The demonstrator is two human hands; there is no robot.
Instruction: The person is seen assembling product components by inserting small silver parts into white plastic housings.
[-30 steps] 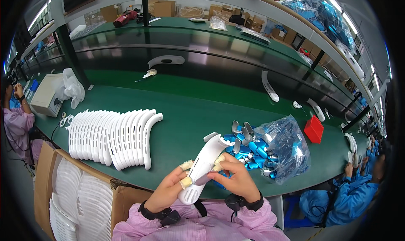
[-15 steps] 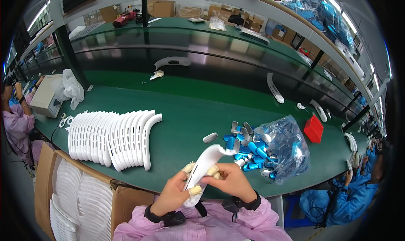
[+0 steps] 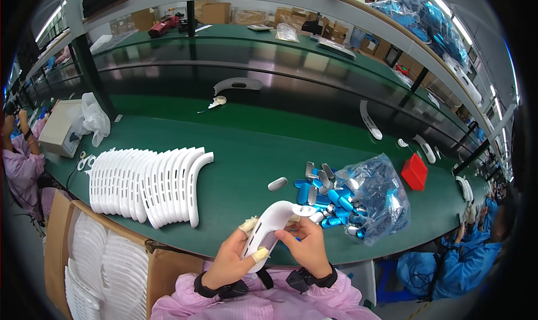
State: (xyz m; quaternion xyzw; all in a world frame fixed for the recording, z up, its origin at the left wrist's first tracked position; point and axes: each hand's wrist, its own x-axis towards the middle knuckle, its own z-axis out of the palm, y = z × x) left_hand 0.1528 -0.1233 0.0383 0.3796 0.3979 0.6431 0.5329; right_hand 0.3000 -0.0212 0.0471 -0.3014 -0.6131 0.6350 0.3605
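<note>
Both my hands hold a white curved plastic shell (image 3: 276, 222) above the front edge of the bench. Slots run down its side, and a long oval recess faces me. My left hand (image 3: 231, 262) grips the lower left edge, with pale finger cots on some fingers. On the other side, my right hand (image 3: 307, 248) has its thumb at the recess and fingers behind the shell, partly hidden. Just beyond lies a pile of blue and silver oval caps (image 3: 330, 195), beside a clear plastic bag (image 3: 386, 202). One silver cap (image 3: 277, 184) lies apart from the pile.
A row of white curved shells (image 3: 145, 185) stands at the left. Below it, a cardboard box (image 3: 174, 278) holds more shells. A red bin (image 3: 413, 171) is at the right. Loose parts lie on the green conveyor belt (image 3: 302, 121). Co-workers sit at both sides.
The shell has turned in my hands so its oval recess shows, and its upper end has dropped slightly. My right thumb has shifted to the recess. Parts on the belt have moved right.
</note>
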